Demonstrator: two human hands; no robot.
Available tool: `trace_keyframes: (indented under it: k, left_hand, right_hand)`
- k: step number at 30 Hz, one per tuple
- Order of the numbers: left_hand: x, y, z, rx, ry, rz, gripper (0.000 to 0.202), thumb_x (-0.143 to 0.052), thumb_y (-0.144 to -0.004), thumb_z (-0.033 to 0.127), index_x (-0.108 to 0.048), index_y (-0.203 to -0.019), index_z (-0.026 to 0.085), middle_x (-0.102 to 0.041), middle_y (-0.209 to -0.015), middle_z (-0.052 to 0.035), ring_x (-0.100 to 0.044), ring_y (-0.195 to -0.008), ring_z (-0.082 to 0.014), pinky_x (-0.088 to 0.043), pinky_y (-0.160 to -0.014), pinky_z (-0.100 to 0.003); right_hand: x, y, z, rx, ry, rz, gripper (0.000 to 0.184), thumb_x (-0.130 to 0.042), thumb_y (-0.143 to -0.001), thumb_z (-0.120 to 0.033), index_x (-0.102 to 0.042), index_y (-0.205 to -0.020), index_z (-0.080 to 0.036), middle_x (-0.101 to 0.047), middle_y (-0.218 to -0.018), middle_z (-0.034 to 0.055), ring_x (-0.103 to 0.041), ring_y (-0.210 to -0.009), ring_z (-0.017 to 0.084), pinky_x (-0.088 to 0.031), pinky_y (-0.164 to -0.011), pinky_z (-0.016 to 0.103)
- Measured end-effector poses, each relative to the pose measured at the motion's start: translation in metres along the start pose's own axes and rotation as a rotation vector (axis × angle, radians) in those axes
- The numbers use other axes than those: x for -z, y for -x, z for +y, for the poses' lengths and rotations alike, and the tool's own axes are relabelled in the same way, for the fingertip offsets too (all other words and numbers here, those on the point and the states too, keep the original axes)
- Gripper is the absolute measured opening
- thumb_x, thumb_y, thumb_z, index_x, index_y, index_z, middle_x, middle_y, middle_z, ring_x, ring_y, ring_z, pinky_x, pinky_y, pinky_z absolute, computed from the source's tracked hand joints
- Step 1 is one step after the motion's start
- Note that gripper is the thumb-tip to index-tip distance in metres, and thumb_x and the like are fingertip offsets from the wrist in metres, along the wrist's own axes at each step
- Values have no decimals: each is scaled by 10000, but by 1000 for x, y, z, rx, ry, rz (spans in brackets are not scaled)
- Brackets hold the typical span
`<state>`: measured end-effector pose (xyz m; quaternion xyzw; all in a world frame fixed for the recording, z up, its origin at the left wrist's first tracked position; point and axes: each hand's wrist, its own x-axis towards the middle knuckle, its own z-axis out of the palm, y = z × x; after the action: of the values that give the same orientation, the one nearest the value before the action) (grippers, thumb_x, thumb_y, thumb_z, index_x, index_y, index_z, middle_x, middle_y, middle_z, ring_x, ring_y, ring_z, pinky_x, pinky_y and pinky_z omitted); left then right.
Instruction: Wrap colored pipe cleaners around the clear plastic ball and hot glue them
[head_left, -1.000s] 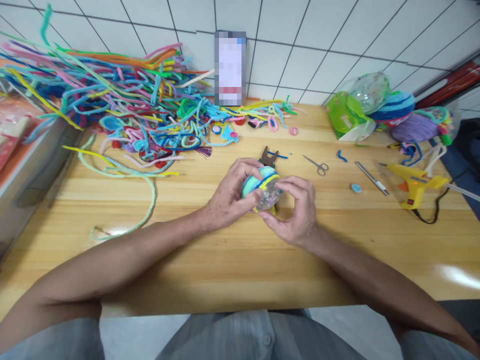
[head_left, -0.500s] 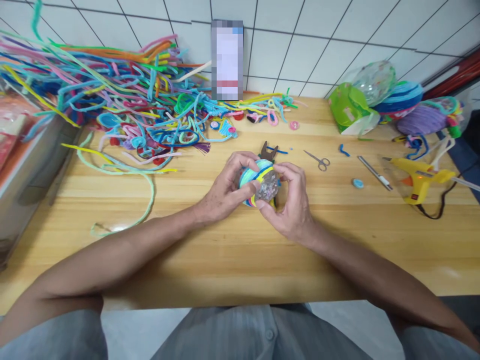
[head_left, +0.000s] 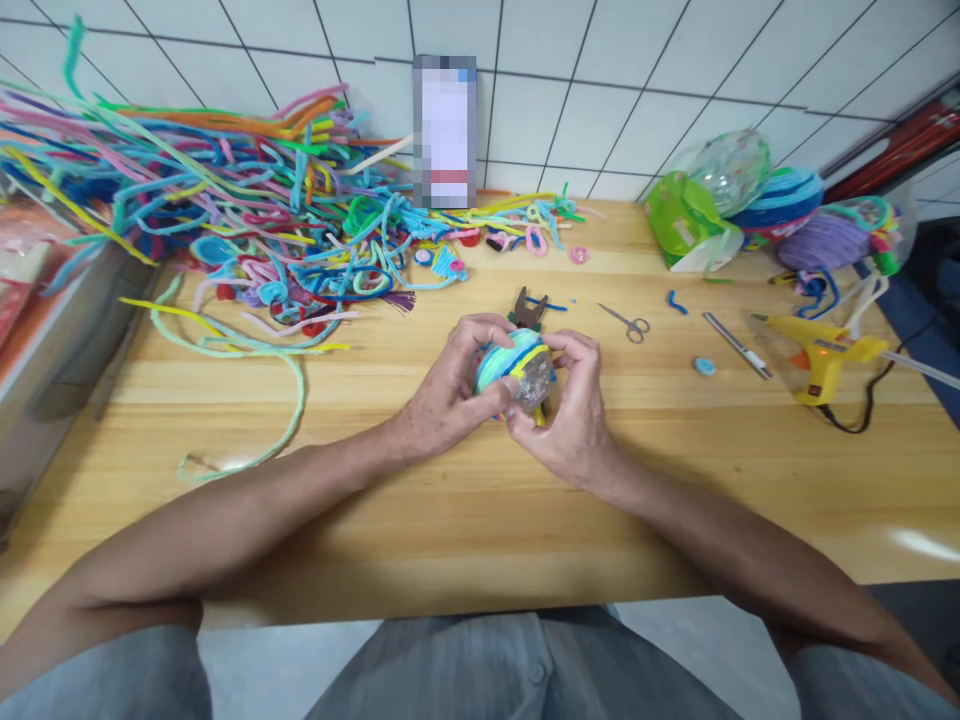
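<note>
Both my hands hold a small clear ball partly wrapped in light blue, yellow and blue pipe cleaner, just above the wooden table. My left hand cups its left side with curled fingers. My right hand closes on its right side, thumb pressed against the clear glittery part. A pair of pliers lies right behind the ball.
A big heap of coloured pipe cleaners covers the back left. Small scissors, a craft knife and a yellow glue gun lie to the right. Wrapped balls and a green bag stand at the back right.
My right hand has closed tighter round the ball's right side and both hands have turned the ball a little. The view has shifted slightly.
</note>
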<state>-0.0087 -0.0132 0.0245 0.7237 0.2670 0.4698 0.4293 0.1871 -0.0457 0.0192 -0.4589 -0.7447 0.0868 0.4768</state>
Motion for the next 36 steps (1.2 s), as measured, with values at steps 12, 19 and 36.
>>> trace_keyframes:
  k: [12,19,36]
  left_hand:
    - [3,5,-6,-123,-125,-21,469,-718,-1063,391,-579,-1497,283,-629,-1500,-145,-561,-1520,-305,-508,-1276,-537]
    - [-3,1,-16,-125,-76,29,473,-731,-1055,451,-593,-1472,276,-611,-1510,-153,-591,-1477,-295,-519,-1247,-502]
    - [-1,-8,-27,-177,-125,33,458,-673,-1043,433,-583,-1448,242,-615,-1480,-167,-598,-1451,-317,-504,-1249,-554]
  right_hand:
    - [2,4,2,161,24,24,801,-789,-897,-357,-402,-1578,-187,-579,-1375,200,-622,-1252,368,-648,-966,591]
    - [4,1,15,183,42,28,822,-829,-879,-372,-427,-1577,-207,-598,-1372,189,-640,-1238,364,-652,-960,585]
    - [1,2,29,181,26,12,745,-789,-954,-446,-462,-1586,-222,-616,-1405,187,-647,-1298,369,-643,-1012,611]
